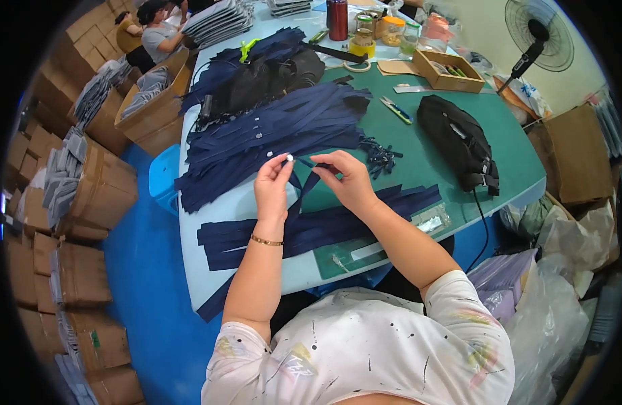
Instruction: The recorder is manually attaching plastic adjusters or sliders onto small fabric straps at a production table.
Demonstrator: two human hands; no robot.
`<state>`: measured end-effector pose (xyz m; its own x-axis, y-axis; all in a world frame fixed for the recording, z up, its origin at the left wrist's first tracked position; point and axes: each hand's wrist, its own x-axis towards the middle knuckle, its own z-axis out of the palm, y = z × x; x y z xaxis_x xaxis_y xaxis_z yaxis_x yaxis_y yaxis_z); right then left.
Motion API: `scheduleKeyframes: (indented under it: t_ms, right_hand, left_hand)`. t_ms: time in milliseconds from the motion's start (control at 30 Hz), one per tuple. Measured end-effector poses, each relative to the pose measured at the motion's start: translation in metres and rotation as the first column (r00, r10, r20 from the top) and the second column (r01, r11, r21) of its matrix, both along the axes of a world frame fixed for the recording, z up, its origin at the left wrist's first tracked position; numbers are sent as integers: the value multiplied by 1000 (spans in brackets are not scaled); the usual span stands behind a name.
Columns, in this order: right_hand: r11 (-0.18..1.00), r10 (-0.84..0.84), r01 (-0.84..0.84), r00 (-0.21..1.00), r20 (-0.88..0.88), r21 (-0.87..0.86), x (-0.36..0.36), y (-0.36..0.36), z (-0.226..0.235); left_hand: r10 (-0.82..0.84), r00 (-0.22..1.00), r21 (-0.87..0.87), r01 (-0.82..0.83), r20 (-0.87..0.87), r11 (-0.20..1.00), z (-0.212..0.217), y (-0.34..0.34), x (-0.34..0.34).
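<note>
The navy strap (304,183) is held above the near part of the green cutting mat (419,145), raised clear of the table between both hands. The left hand (272,183) pinches the strap's upper end between thumb and fingertips, closed tightly, with a small white snap button (290,157) showing at the fingertips. The right hand (349,181) is likewise closed on the strap just to the right of the button, thumb and forefinger nipping a folded section. From the two grips the strap's loose tail hangs down and toward the person, over the flat row of navy strips (324,226) lying at the near edge of the mat. Risk, as a judgement: both holds are fingertip pinches on narrow fabric, so the button could slip free or the fold could open if either pinch relaxes; the hanging tail could also snag on the strips beneath it and drag them out of line. A larger heap of navy strips (277,131) lies at the far left of the mat, with dark bundled material (264,77) beyond it. A black bag (459,142) rests on the right of the mat, a small cutter (396,110) lies toward its far side, and a wooden tray (449,71) sits past the far edge.
</note>
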<state>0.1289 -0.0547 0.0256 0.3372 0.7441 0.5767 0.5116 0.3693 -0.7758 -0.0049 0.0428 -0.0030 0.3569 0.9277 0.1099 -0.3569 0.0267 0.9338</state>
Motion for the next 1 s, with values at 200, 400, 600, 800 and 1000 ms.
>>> scheduleKeyframes:
  t_ms: [200,400,600,800,1000]
  right_hand:
    - [975,131,-211,813,-567,-76,-3,6,-13]
    - [865,96,-364,796,-598,-345,13,0,-6]
    - [848,91,-383,786,-611,-367,22,-2,-8]
    - [809,87,-399,808,-583,-432,27,-3,-5]
    - [783,77,-401,821,-565,-475,30,-6,-5]
  left_hand:
    - [-199,980,-5,199,28,980,-1,-8,1]
    - [-330,944,-9,330,3,944,-4,-7,-2]
    - [-441,886,-244,464,143,852,-4,-5,-3]
    - [-470,875,-278,483,116,830,-1,-6,-3]
    - [-497,867,-228,481,-19,847,0,-7,-4]
